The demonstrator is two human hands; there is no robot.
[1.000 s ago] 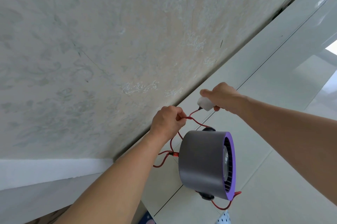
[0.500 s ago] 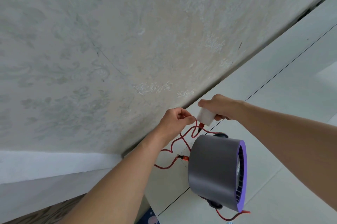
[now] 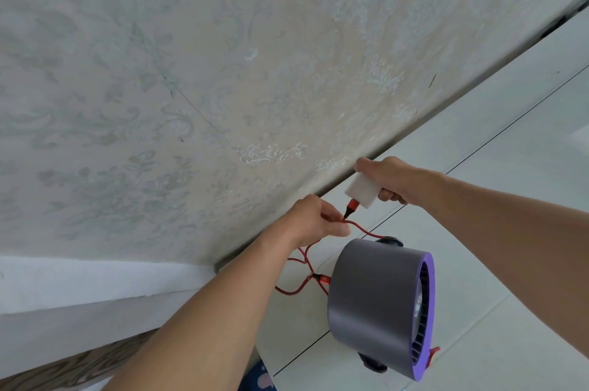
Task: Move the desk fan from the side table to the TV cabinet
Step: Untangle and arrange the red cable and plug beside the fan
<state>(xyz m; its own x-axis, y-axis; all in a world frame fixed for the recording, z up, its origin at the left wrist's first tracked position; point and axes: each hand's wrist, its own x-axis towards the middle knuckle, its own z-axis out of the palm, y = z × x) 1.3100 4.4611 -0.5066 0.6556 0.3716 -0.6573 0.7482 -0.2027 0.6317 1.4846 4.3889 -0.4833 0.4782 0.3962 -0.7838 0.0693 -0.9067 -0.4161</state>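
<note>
Setting: a pale wall papered in faded floral relief, meeting a floor of large light tiles with dark grout lines. Item: desk fan, grey drum with purple front rim and grille, hanging in the air above the floor tiles, low and right of centre, its red cable plugged into the rear and looping up to the hands. Left hand closed, pinching the cable just below its red connector; right hand closed around a white charger block, the connector seated in it; a white ledge lies lower left, apart from the fan.
</note>
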